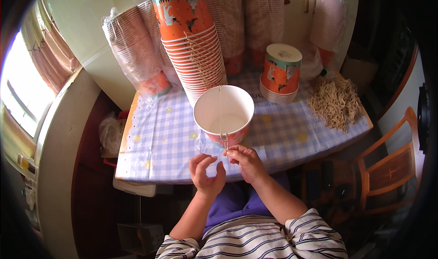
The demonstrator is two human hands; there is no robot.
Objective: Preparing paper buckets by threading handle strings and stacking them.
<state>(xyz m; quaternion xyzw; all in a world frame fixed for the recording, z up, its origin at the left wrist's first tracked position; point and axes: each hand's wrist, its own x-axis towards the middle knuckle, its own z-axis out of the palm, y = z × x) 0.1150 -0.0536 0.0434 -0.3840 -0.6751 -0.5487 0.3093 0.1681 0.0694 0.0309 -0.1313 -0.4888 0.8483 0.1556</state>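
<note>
Right hand (246,162): forearm rising from the lower edge, thumb and forefinger pinched on the near end of a thin rubber band (223,117), just below the near rim of a paper cup (223,114).
Left hand (206,171): palm up beside the right, fingers loosely curled and apart, holding nothing.
Paper cup: open mouth toward the camera, white inside, orange outside, at the table's near edge; the band runs taut across its mouth from far rim to near rim.
Table (155,145): blue-checked cloth.
Leaning stack of orange cups (194,53): behind the cup.
Short stack of cups (280,74): right of it.
Heap of rubber bands (335,103): far right.
Bagged cup sleeves (134,49): along the wall.
</note>
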